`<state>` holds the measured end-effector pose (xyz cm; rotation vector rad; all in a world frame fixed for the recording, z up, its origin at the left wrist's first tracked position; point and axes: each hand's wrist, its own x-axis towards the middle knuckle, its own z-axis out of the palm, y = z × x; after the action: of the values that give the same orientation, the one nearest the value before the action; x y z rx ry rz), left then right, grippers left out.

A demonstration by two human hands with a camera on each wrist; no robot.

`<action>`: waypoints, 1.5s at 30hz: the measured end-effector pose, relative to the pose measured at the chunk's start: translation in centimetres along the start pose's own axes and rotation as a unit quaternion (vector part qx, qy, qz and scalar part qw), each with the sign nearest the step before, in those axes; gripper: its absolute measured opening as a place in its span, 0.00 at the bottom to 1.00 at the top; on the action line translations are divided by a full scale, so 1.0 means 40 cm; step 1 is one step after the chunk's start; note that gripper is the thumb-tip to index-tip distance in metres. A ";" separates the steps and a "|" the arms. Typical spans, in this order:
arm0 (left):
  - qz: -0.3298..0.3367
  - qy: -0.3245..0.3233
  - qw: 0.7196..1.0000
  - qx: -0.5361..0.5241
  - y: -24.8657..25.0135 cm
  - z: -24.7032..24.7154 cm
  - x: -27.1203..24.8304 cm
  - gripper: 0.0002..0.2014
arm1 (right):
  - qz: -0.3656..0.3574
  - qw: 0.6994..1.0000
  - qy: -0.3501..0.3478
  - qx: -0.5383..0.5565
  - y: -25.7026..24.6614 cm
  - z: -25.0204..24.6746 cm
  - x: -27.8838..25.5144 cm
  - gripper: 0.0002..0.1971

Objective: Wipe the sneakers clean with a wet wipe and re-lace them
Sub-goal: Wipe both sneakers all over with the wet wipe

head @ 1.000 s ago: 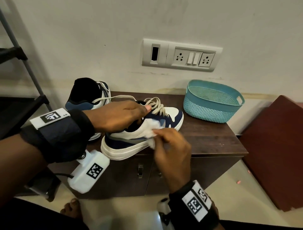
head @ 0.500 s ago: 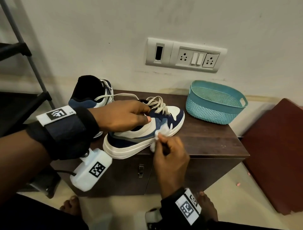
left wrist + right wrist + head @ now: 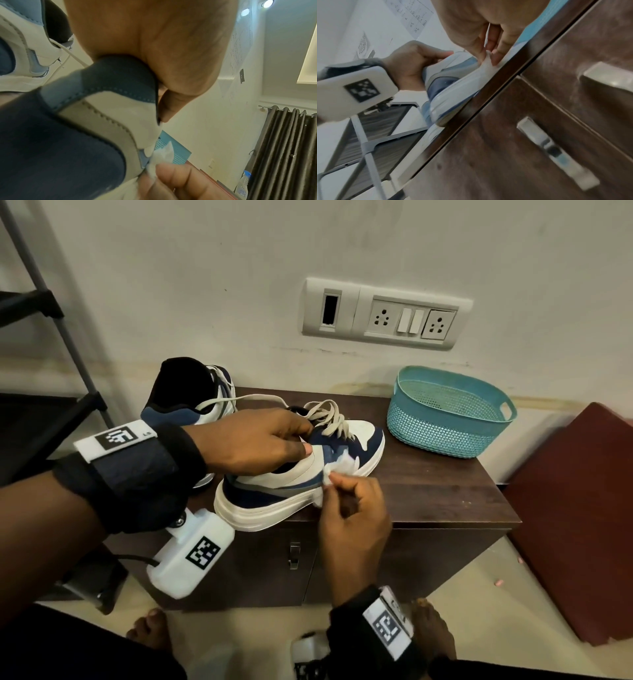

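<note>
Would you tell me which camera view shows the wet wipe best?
The head view: the wet wipe shows pressed on the near sneaker, pinched by the right hand. The left wrist view shows only a blurred tuft; the right wrist view only a fold between fingers.

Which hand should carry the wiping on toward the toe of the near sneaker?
Right. The right hand already pinches the wet wipe against the sneaker's side, just behind the toe. The left hand grips the collar, steadying the shoe, and would probably have to let go first.

Near sneaker (image 3: 294, 491) on cabinet (image 3: 445, 501); second sneaker (image 3: 191, 398) behind-left; basket (image 3: 445, 419) right.
</note>
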<state>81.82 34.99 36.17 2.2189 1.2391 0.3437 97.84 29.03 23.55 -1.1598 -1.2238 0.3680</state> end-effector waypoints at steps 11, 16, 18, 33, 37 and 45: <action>0.000 -0.007 1.000 0.000 -0.001 -0.002 0.001 0.15 | -0.003 1.000 -0.002 0.011 0.017 -0.028 0.032 0.13; -0.002 -0.015 1.000 -0.020 -0.006 -0.002 0.001 0.12 | -0.135 0.978 -0.160 -0.003 -0.015 -0.005 -0.050 0.12; -0.005 -0.015 1.000 -0.025 -0.003 -0.003 0.001 0.12 | -0.171 0.967 -0.185 -0.032 -0.004 -0.020 -0.033 0.12; -0.006 -0.005 1.000 -0.023 -0.004 -0.001 0.006 0.16 | -0.156 0.964 -0.126 -0.174 0.067 -0.076 0.077 0.11; -0.003 0.000 1.000 -0.012 -0.007 0.001 0.008 0.13 | -0.135 0.971 -0.124 -0.153 0.045 -0.063 0.088 0.09; -0.006 -0.015 0.999 -0.040 -0.006 -0.002 0.004 0.12 | -0.089 0.988 -0.122 -0.035 0.019 -0.048 0.064 0.10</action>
<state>81.73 35.24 36.08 2.1392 1.2019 0.3473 100.72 30.36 24.49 -1.0759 -1.5536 0.3409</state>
